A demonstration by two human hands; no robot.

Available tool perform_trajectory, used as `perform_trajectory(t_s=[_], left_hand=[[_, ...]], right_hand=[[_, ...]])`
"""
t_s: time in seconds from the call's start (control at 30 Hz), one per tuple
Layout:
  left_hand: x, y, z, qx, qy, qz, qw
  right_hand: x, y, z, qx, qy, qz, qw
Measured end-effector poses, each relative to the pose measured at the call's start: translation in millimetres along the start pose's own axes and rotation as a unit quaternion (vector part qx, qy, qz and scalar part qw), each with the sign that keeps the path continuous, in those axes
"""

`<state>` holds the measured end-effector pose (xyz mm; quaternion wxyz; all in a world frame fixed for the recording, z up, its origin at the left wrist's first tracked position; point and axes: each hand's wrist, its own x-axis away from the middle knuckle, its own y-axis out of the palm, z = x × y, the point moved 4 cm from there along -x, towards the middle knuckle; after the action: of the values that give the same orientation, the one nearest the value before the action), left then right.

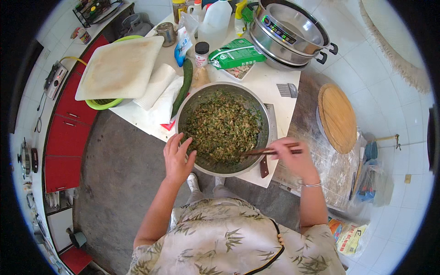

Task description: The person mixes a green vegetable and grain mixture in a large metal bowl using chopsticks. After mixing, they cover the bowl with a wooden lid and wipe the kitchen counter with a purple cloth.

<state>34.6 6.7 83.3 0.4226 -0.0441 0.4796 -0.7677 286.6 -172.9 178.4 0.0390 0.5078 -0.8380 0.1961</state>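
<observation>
A wide steel bowl [185,101] at the front of the white table holds a chopped green-and-brown mixture [223,123]. At its near left rim is my left hand [178,159], fingers spread, with fingertips and thumb at the edge; no firm grip on it shows. My right hand [293,158], slightly blurred, is closed round dark brown chopsticks [263,151] beyond the bowl's right rim. Their tips reach into the mixture's near right part. A cleaver [264,167] with a brown handle lies partly beneath the bowl's right side.
Left of the bowl are a cucumber [184,82], white paper towels [160,89] and a cutting board [120,66] on a green basket [104,104]. Behind stand a jar [201,54], a green packet [236,54] and a steel steamer [286,39]. A metal scraper [287,90] lies at right.
</observation>
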Motion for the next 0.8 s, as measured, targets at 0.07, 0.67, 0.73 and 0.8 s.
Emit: perform_trajectory(t_s=[0.07, 0.67, 0.73, 0.8], left_hand=[[5, 2, -5, 0.0, 0.001, 0.013, 1.0], [-23, 31, -41, 0.145, -0.166, 0.111, 0.969], [-18, 41, -52, 0.162, -0.187, 0.12, 0.961], [-10, 50, -63, 0.172, -0.201, 0.123, 0.957]], right_hand=[[2, -11, -11, 0.025, -0.06, 0.066, 0.996], [-168, 47, -49, 0.079, -0.118, -0.065, 0.988], [-195, 80, -60, 0.058, -0.147, -0.103, 0.982], [-220, 101, -74, 0.067, -0.163, -0.11, 0.978]])
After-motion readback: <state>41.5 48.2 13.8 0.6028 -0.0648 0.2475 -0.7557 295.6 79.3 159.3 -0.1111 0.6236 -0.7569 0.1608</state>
